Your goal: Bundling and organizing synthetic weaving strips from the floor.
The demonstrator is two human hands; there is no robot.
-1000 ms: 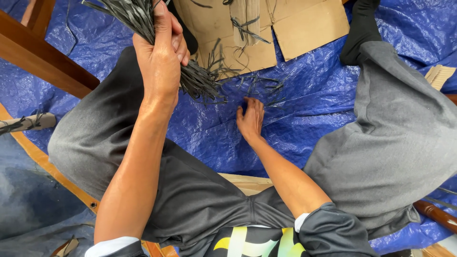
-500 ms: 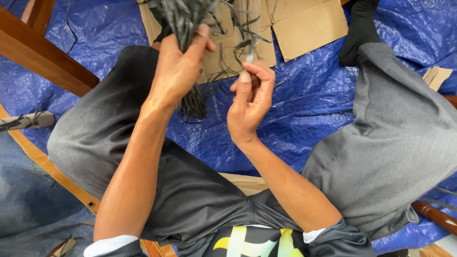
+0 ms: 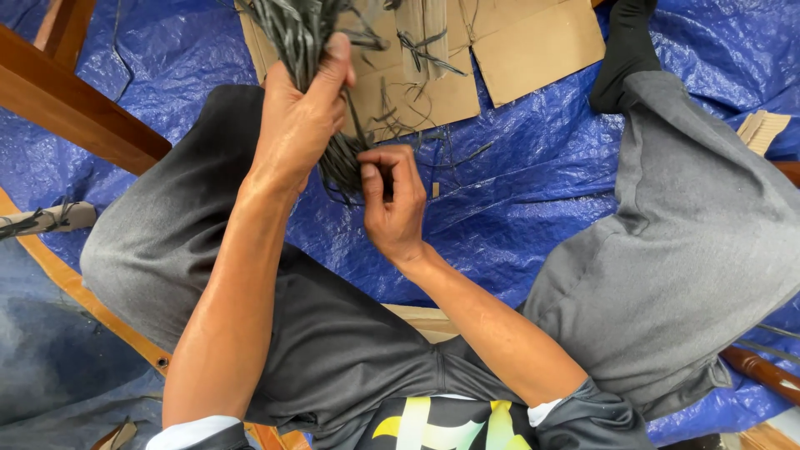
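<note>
Left hand (image 3: 298,125) clenched around bundle of dark strips (image 3: 292,33); right hand (image 3: 392,200) pinching bundle's lower ends, above blue tarp (image 3: 517,200).

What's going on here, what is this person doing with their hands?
A person sits on a blue tarp with legs spread. Their left hand grips a thick bundle of dark strips, held upright. The right hand pinches at the bundle's lower end. Loose strips lie on flattened cardboard ahead, beside a wooden beam.
</note>
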